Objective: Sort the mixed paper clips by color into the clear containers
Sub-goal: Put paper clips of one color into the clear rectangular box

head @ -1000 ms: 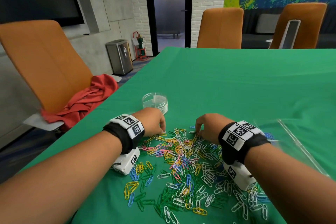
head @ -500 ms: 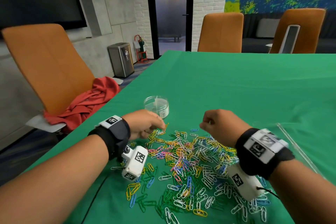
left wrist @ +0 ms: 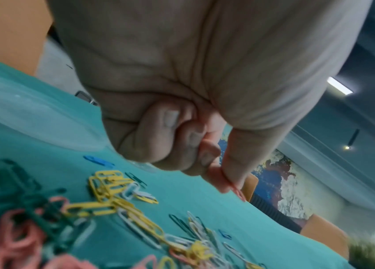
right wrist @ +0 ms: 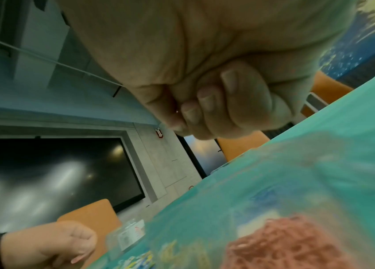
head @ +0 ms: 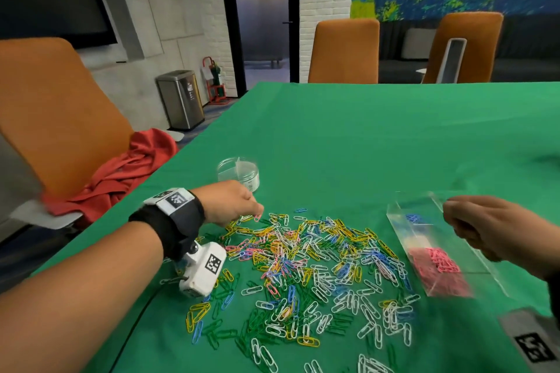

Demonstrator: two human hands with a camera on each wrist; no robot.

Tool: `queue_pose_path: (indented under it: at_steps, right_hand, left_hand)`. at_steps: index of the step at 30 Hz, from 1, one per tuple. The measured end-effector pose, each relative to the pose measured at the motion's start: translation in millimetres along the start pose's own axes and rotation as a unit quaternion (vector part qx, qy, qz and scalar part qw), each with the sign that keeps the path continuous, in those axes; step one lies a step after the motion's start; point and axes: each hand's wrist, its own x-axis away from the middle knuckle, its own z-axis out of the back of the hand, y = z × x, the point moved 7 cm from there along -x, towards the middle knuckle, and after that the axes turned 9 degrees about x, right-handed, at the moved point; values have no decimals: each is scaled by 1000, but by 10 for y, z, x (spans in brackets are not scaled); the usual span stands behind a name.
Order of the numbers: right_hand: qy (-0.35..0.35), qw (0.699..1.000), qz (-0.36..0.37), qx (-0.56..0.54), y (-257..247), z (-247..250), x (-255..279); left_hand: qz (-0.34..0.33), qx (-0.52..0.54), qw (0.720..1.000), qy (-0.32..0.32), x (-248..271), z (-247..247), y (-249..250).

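Left hand (head: 230,203): pink clip (head: 258,217) was pinched at the pile's (head: 312,263) far edge.
Right hand (head: 488,227): fingers curled, contents not discernible, above the clear tray (head: 397,215).

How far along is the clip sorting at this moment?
Early. Done: a pink heap and a few blue clips lie in the clear tray. In hand: the left hand pinches a pink clip; the right hand hovers over the tray, curled. Left: most of the mixed pile.
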Motion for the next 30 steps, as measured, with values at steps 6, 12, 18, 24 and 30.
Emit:
queue_pose_path:
  at_steps: [6,12,18,24,30]
  right_hand:
    - [-17,984,17,176,30,-26,93]
    - [10,948,68,309,-166,-89,179]
    - [95,964,83,236,-36,121,352]
    - [59,950,63,302,252,58,537]
    - [60,951,85,290,229,89,499]
  left_hand:
    - [-32,365,925,-100,72,-507,618]
    - [-64,361,914,-172,97,-1028,1443]
    - [-150,201,955,-159,102,-1453,2232]
    - [-202,37,965,-164,156,-1626,2589]
    - [-211,91,956,-183,47,-1534,2558]
